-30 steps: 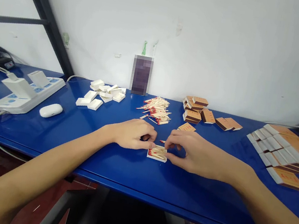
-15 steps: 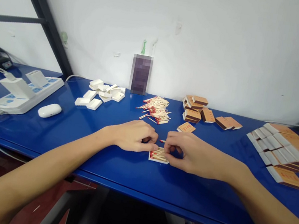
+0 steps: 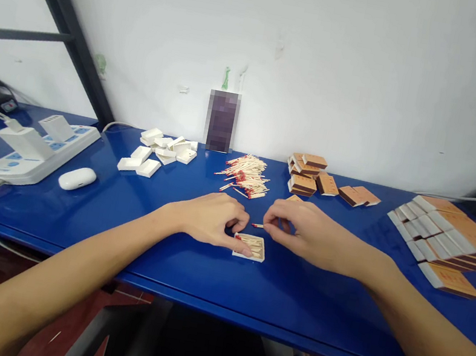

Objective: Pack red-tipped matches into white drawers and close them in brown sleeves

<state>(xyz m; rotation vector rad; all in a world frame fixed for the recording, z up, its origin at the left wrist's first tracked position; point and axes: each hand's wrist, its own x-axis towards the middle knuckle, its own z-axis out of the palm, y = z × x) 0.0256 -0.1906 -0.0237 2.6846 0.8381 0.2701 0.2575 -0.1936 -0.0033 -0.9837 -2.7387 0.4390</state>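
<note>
A small white matchbox tray point(image 3: 264, 250) filled with matches point(image 3: 257, 245) lies near the front of the blue table. My left hand point(image 3: 214, 220) is closed at its left end, the thumb pressed over the matches and the fingers curled at the far side. Behind the tray, a single red-headed match point(image 3: 256, 225) sticks out leftward from the fingertips of my right hand point(image 3: 296, 228). That hand is pinched, with thumb and index finger at the match's right end. A loose heap of matches point(image 3: 245, 174) lies farther back.
White empty trays point(image 3: 148, 167) are piled at back left. Orange matchbox sleeves point(image 3: 304, 185) sit at back right, one partly hidden behind my right hand. A larger sleeve stack point(image 3: 453, 234) stands far right. At left are a white case point(image 3: 77, 178) and a power strip point(image 3: 28, 165).
My right hand has lifted off the tray's right end and moved back to the loose match. The matches in the tray now lie flatter; my left thumb reaches over them.
</note>
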